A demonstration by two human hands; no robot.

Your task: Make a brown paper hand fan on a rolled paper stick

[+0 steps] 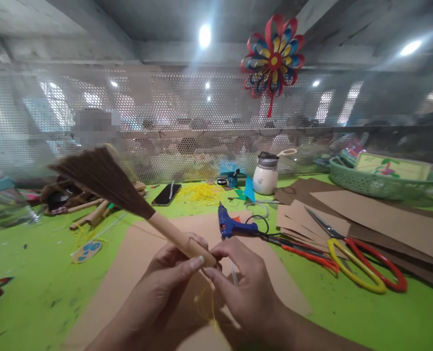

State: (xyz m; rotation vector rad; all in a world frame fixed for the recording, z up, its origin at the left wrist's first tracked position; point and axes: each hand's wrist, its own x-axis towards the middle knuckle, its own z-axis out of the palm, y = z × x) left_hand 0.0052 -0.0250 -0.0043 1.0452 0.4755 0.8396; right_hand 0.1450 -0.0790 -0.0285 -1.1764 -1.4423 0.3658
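A small paper broom (167, 231) tilts up to the left in front of me, with a tan rolled handle and a dark brown fringed head. My left hand (170, 275) wraps the handle from below, its thumb lying along the side. At the lower end of the handle, my right hand (245, 280) pinches with thumb and fingertips; whatever else is in that pinch is hidden. Thin yellow strands (211, 307) hang beneath the hands. Under them lies a tan paper sheet (121, 278). A blue glue gun (231, 224) rests just beyond my right hand.
Scissors with yellow and red handles (358, 263) lie right, partly on brown paper sheets (380, 214). Behind are a phone (167, 194), shredded yellow paper (199, 193), a white jar (266, 176) and a green basket (369, 183). A perforated metal screen (187, 107) borders the green table (37, 292).
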